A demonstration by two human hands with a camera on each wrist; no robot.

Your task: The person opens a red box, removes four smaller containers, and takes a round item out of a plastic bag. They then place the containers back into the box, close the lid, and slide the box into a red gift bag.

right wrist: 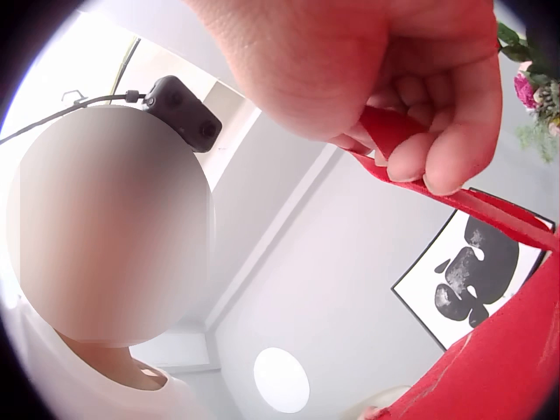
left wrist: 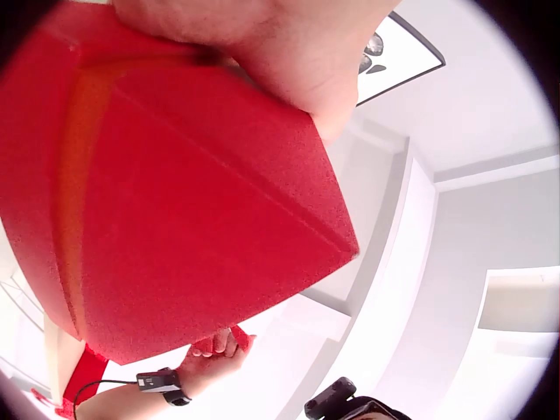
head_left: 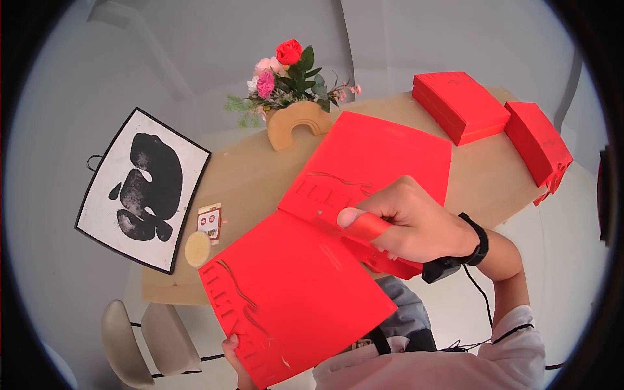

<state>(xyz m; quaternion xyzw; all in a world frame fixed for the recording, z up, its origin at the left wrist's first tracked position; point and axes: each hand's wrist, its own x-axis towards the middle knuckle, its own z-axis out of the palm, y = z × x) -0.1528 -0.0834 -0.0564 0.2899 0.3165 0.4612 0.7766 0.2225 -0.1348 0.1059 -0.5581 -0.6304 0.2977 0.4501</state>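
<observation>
A flat red box (head_left: pixel 292 292) with embossed lettering and thin curved lines is tilted in front of the person. My left hand (head_left: pixel 235 361) grips its lower left corner; in the left wrist view that hand (left wrist: pixel 297 52) lies along the edge of the box (left wrist: pixel 201 210). Behind it is a second red panel (head_left: pixel 390 143) with similar lettering, over the table. My right hand (head_left: pixel 416 224) is raised above where the two red pieces meet, a red ribbon (head_left: pixel 367 227) pinched under its thumb. The right wrist view shows the curled fingers around this ribbon (right wrist: pixel 389 131).
On the wooden table (head_left: pixel 253 175) stand a flower arrangement (head_left: pixel 286 84) in an arched vase, two more red boxes (head_left: pixel 461 104) (head_left: pixel 536 140), a small card (head_left: pixel 209 222) and a pale round disc (head_left: pixel 197 249). A framed black-and-white picture (head_left: pixel 143 188) is at left, above chairs (head_left: pixel 169 338).
</observation>
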